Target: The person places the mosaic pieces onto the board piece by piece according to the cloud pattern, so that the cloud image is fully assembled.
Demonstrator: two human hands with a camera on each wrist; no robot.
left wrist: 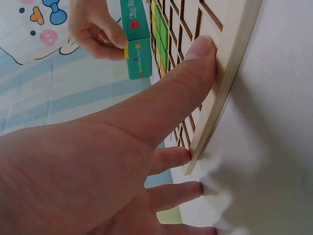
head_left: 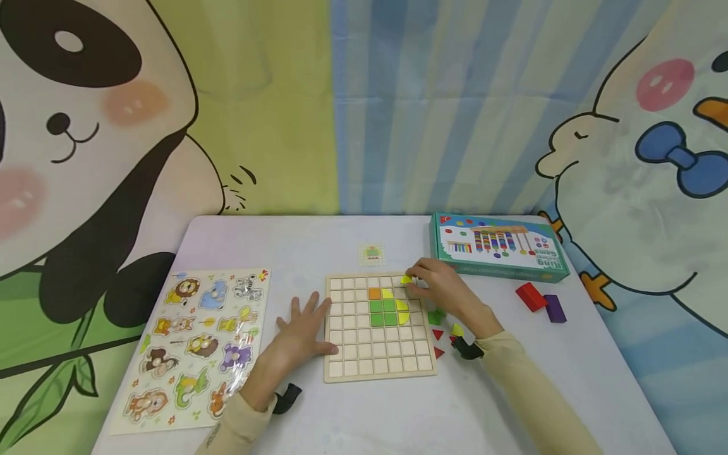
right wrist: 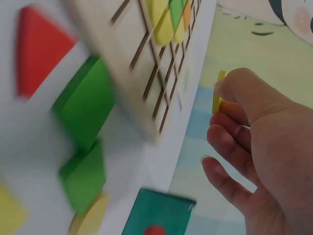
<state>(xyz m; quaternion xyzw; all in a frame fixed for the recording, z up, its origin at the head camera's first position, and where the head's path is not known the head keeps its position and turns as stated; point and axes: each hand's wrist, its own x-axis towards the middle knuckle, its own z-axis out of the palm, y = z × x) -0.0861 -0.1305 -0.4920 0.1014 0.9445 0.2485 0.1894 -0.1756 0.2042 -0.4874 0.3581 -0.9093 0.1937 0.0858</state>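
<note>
A square wooden grid board (head_left: pixel 364 366) lies mid-table. Several green tiles (head_left: pixel 383 312), an orange tile (head_left: pixel 375 293) and yellow pieces (head_left: pixel 402 311) sit in its cells. With fingers spread, my left hand (head_left: pixel 298 338) rests at the board's left edge; its thumb (left wrist: pixel 200 51) touches the rim in the left wrist view. My right hand (head_left: pixel 446 287) pinches a small yellow piece (right wrist: pixel 219 93) between thumb and forefinger, over the board's far right corner. Its exact shape is hidden by the fingers.
Right of the board lie loose green pieces (head_left: pixel 436 316), red triangles (head_left: pixel 437 335) and a yellow piece (head_left: pixel 457 330). A small pattern card (head_left: pixel 372 254) lies behind it. Farther right are a game box (head_left: pixel 500 246), red block (head_left: pixel 531 296) and purple block (head_left: pixel 555 308). An animal puzzle (head_left: pixel 193 347) lies left.
</note>
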